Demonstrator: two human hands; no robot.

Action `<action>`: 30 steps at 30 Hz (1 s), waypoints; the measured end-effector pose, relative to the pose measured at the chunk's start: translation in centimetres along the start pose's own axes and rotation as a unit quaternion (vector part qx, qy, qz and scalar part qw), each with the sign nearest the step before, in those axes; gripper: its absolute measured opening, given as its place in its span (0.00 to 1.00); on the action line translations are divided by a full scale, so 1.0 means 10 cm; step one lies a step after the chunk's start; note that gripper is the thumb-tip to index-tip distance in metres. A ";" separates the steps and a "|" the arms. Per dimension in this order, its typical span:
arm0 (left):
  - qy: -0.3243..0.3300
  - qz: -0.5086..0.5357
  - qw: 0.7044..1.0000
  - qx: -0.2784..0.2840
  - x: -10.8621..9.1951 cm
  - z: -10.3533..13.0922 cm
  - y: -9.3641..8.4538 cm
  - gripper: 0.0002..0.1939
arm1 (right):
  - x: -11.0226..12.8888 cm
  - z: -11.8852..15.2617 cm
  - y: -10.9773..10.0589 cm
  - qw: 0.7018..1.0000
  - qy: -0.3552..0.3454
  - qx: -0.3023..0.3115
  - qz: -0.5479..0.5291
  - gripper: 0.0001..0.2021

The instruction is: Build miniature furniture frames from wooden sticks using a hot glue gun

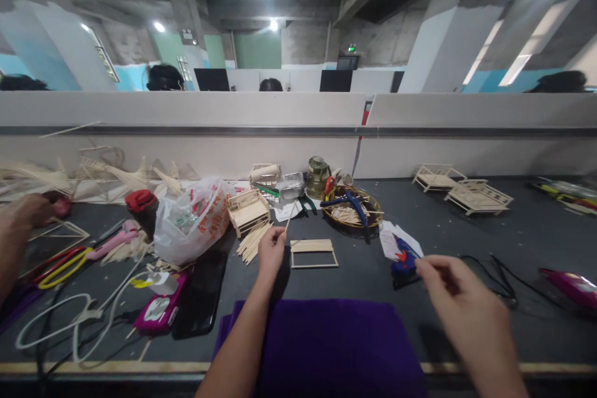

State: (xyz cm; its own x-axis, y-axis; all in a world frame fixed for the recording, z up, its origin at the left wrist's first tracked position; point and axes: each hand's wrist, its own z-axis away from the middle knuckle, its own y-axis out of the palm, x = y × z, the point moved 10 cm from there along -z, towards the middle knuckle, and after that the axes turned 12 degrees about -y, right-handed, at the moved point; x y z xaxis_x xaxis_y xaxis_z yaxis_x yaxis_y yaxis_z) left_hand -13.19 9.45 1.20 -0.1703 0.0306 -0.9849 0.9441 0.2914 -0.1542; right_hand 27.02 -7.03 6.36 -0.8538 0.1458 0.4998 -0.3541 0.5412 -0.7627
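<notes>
My left hand [272, 253] pinches a thin wooden stick [290, 216], which points up and slightly right. Just right of it, a small rectangular stick frame [314, 265] lies flat, with several sticks side by side across its far part. A pile of loose sticks [254, 241] is left of my left hand. My right hand [466, 311] has thumb and fingers closed at the near end of a blue glue gun [403, 256]. The gun rests over white paper [389, 237]; how firmly it is gripped is partly hidden.
A yellow-rimmed basket [380, 219] holds sticks and blue-handled pliers. Small wooden furniture models [480, 196] stand at back right, another model [248, 211] at centre left. A plastic bag [186, 224], phone [200, 295], pink power strip [161, 308] and cables lie left. Another person's hand [28, 211] works far left.
</notes>
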 end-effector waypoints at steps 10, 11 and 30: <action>-0.001 -0.032 0.999 0.018 0.02 0.02 0.06 0.11 | -0.47 -0.41 0.56 0.961 0.192 0.162 0.112 0.40; -0.001 -0.030 0.999 0.018 0.02 0.01 0.06 0.11 | -0.46 -0.44 0.61 0.961 0.192 0.164 0.114 0.41; -0.003 -0.014 1.000 0.007 0.02 -0.02 0.02 0.11 | -0.34 -0.45 0.19 0.995 0.059 0.039 0.073 0.27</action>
State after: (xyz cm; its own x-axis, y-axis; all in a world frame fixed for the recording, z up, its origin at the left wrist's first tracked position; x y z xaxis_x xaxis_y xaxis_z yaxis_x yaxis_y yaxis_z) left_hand -13.05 9.67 1.00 -0.1957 0.0164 -0.9805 0.9426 0.2789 -0.1834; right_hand 30.97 -2.79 5.04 -0.8492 0.3173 0.4222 -0.2615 0.4419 -0.8581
